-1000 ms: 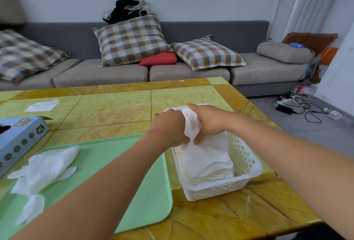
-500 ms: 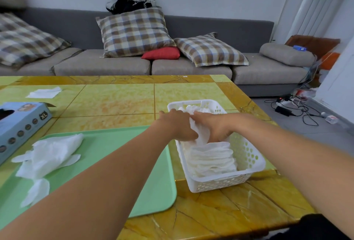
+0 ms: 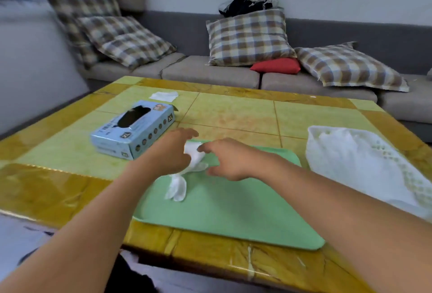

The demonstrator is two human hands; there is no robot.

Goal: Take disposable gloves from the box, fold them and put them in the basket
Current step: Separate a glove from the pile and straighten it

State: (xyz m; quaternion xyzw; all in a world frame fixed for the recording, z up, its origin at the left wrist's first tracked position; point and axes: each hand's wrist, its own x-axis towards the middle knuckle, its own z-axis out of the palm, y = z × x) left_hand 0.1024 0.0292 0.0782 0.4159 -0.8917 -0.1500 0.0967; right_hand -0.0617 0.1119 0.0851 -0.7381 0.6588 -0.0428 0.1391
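A crumpled white glove (image 3: 179,186) lies on the left part of the green tray (image 3: 233,211). My left hand (image 3: 171,152) covers its upper end and grips it. My right hand (image 3: 230,163) hovers beside it, its loosely curled fingertips touching the glove's top. The blue glove box (image 3: 133,129), oval opening up, sits on the table to the left of my hands. The white lattice basket (image 3: 395,159) stands at the right, blurred, with folded white gloves inside.
One flat white glove (image 3: 163,95) lies on the yellow tiled table (image 3: 229,112) behind the box. A grey sofa with plaid cushions (image 3: 247,38) and a red cushion (image 3: 277,66) runs along the far side and left.
Both hands left the basket and moved left to the glove on the tray. My view swung left, so the basket now sits at the right edge.
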